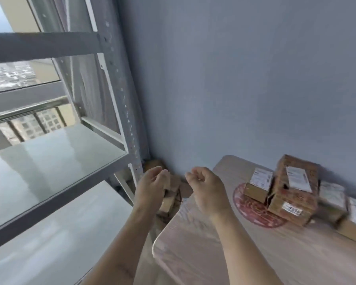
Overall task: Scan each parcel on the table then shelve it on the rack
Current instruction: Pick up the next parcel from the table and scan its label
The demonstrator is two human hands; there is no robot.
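Observation:
Several brown cardboard parcels with white labels sit on the right of a light wooden table [214, 249]. The nearest is a tall parcel [294, 188], with a smaller parcel [258, 186] to its left and more parcels [333, 200] to its right. The grey metal rack [56, 161] stands at the left with bare glossy shelves. My left hand [152, 186] and my right hand [206, 186] hover side by side between rack and table, fingers loosely curled, holding nothing. No scanner is in view.
A red round mat [253, 210] lies under the parcels. Brown boxes [169, 202] stand on the floor in the corner between rack post and table, partly hidden by my hands. A blue-grey wall [234, 79] is behind; a window is behind the rack.

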